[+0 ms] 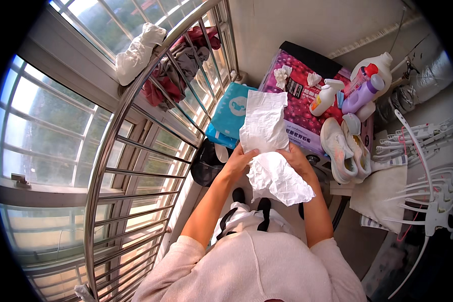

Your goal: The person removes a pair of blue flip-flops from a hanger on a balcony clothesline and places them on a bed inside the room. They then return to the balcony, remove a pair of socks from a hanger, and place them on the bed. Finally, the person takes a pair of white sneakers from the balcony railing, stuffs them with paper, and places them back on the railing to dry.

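Both my hands grip a long, creased sheet of white paper towel (pixel 265 122) at about its middle, in front of my body. My left hand (pixel 237 159) pinches its left edge with the thumb on top. On the opposite edge, my right hand (pixel 295 157) holds it the same way. The far half extends flat away from me, while a crumpled white part (pixel 277 177) hangs on the near side over my forearms' gap. Whether the two parts are one piece cannot be told. Beyond the towel lies a teal package (pixel 230 109) with a white round emblem.
A metal railing (pixel 111 147) with cloths (pixel 181 68) and white paper (pixel 139 53) on it runs along the windows. Right, a printed box (pixel 302 128) bears crumpled tissues (pixel 282 75), a spray bottle (pixel 323 100), a purple bottle (pixel 358 96) and sneakers (pixel 338 151). White hangers (pixel 436 211) hang at far right.
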